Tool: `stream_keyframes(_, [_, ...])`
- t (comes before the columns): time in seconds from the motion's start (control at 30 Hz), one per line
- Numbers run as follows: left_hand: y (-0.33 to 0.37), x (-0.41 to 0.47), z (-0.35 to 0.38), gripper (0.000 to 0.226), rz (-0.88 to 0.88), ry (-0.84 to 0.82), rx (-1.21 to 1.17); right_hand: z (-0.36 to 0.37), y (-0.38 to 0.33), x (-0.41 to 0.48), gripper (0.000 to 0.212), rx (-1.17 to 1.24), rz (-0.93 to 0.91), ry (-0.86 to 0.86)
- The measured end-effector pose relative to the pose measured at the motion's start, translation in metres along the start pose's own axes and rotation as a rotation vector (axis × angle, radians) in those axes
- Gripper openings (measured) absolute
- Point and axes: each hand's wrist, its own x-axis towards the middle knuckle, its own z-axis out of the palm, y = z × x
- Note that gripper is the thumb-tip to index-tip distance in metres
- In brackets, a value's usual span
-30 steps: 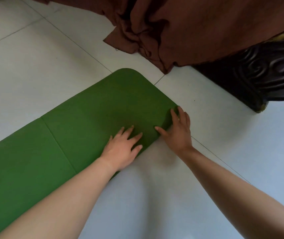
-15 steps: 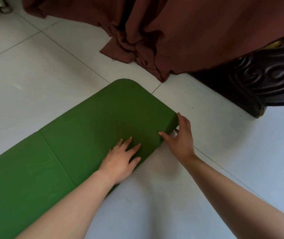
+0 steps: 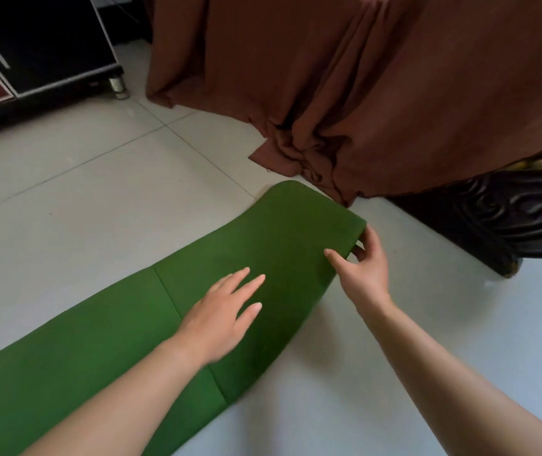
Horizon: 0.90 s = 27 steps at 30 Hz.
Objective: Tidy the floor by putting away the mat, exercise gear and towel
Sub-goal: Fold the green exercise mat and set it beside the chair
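A: What is the person wearing on the arms?

B: No sleeve shows. Both forearms are bare from the frame edge up to the wrists, the left one entering at about 7 o'clock, the right one at about 4 o'clock.

A: Anything on the hands?

B: The left hand (image 3: 220,319) shows no glove, ring, watch or strap. Its nails are short and plain, with no polish I can make out.

A: And the other?

B: The right hand (image 3: 363,269) is just as bare, wrist included. Its nails are mostly hidden.
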Motion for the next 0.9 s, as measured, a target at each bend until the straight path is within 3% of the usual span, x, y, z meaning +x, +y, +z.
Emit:
stream_keyframes(0.17, [-0.025,-0.05,-0.039,0.05,-0.037,0.144,-0.129,0.041,-0.048,-0.041,0.075,0.047,-0.205,-0.222])
stream_keyframes(0.47, [-0.062,-0.146,-0.104,0.05,-0.125,0.481,-0.278,0.122,-0.092,-0.121,0.06,-0.265,-0.639,-0.508])
stream_keyframes(0.6, [-0.07,-0.175,-0.095,0.049,-0.193,0.541,-0.484,0.149,-0.091,-0.147,0.057,-0.316,-0.713,-0.595])
stream_keyframes(0.9, [-0.095,-0.183,-0.078,0.055,-0.345,0.64,-0.678,0.168,-0.073,-0.178,0.052,-0.336,-0.814,-0.865])
